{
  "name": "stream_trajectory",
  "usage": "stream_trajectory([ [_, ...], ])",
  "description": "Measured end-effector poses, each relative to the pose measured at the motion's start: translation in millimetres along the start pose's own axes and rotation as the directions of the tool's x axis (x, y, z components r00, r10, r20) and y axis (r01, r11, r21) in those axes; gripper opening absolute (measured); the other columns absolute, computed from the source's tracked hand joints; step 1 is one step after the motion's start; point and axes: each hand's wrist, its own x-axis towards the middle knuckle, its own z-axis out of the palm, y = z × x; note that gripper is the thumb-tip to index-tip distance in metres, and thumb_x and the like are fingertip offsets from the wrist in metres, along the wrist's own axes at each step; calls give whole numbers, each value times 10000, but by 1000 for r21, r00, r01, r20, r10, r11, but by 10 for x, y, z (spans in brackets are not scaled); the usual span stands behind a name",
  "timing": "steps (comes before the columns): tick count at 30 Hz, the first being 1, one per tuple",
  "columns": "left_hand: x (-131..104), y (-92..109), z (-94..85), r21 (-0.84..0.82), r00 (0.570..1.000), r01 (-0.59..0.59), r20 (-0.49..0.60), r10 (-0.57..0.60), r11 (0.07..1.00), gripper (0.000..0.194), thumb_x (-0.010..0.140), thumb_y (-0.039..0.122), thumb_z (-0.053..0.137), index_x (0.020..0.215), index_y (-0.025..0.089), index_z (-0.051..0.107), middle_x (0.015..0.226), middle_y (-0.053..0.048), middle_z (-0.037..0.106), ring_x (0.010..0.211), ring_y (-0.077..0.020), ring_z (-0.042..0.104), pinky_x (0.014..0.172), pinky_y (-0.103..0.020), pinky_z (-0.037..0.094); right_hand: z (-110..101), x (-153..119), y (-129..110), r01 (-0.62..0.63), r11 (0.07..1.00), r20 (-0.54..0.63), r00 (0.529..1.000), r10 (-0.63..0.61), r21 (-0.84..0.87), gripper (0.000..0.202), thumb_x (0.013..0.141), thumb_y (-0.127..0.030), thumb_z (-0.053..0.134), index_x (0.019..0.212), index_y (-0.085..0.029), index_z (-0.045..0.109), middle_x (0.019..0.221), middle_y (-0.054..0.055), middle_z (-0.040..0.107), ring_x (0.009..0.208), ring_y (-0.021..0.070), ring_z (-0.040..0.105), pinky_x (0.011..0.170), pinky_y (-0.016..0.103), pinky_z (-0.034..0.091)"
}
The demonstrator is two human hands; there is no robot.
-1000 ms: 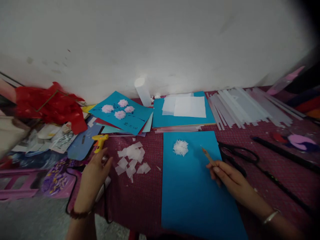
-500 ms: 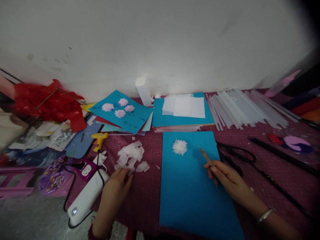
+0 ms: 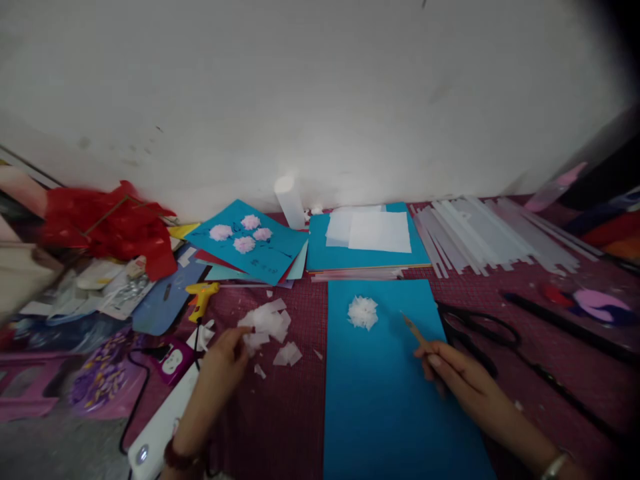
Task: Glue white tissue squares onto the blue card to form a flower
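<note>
My left hand point(image 3: 223, 363) is at the near-left edge of a loose pile of thin white paper pieces point(image 3: 273, 321). Its thumb and fingers are pinched together, and whatever lies between them is too small to make out. A slim wooden stick with a pointed tip point(image 3: 414, 329) is gripped in my right hand point(image 3: 457, 370), over the right side of a blue sheet point(image 3: 377, 400). The stick's tip points up and left. On the sheet's upper part sits a fluffy white paper flower point(image 3: 363, 313), left of the tip and apart from it.
Black scissors point(image 3: 480, 327) lie right of the sheet. A yellow glue gun point(image 3: 201, 300) and a white power strip point(image 3: 167, 417) stand at left. Behind are a blue card with pink flowers point(image 3: 260, 257), stacked sheets point(image 3: 320, 257) and translucent strips point(image 3: 480, 233).
My left hand has shifted left and up along the paper pile, its fingers now pinched. My right hand still holds the stick near the same spot. The view has tilted slightly upward.
</note>
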Motion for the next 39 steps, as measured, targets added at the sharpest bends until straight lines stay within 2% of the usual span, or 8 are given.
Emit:
stream_trajectory([
  [4,80,14,-161,-58,999,35,-35,-37,998,375,734,244,449,1054,141,614,863,-67,652,743,-202,623,713,-330,504,-3,-3,-31,-15,1000,5,1000,15,6,325,946,-440,355,991,-189,557,729,4,533,572,125,507,533,269,428],
  [12,322,0,-59,-38,999,-13,-31,12,999,370,776,256,453,1105,150,586,905,-65,629,736,-192,612,698,-325,502,0,-18,-23,-28,999,6,1000,28,43,314,942,-439,371,985,-187,552,721,2,530,559,122,503,514,266,422],
  [17,103,178,-48,70,978,-74,-188,86,995,319,834,312,466,1101,170,570,1040,-100,582,870,-230,597,781,-371,491,-4,-15,-46,-26,999,-2,1000,26,26,306,945,-429,368,972,-187,552,713,1,530,559,122,503,518,266,422],
  [21,-163,323,105,-81,991,-114,65,119,990,158,868,289,463,866,201,594,813,-32,593,741,-185,595,694,-312,481,-7,-11,-37,-14,1000,7,1000,14,13,312,950,-424,359,1003,-186,553,724,5,539,578,127,507,527,266,426],
  [24,-207,369,253,-131,969,-87,218,114,988,182,862,197,432,937,191,598,917,-54,608,837,-192,604,778,-333,482,-10,-20,-23,-14,1000,7,1000,14,4,299,953,-413,362,997,-189,554,721,2,534,583,125,507,531,262,424],
  [30,-77,359,305,-112,928,-170,316,198,979,346,857,112,381,1150,191,546,1162,-86,544,1059,-205,551,958,-371,423,-10,-24,-44,-5,1000,15,1000,5,5,285,954,-396,366,981,-192,563,726,-1,532,576,118,509,535,260,427],
  [35,2,437,206,-32,884,-209,421,203,977,395,817,53,363,1146,188,535,1169,-85,531,1025,-202,560,924,-364,439,-10,-17,-42,-14,1000,2,1000,13,1,284,951,-400,368,980,-190,556,715,-3,530,567,119,508,532,262,426],
  [39,2,534,119,83,886,-219,434,163,972,364,809,35,342,1083,178,533,1128,-95,544,958,-212,577,851,-369,463,-10,-17,-37,-15,1000,8,1000,15,0,304,953,-419,361,981,-191,560,720,1,528,580,126,515,538,269,433],
])
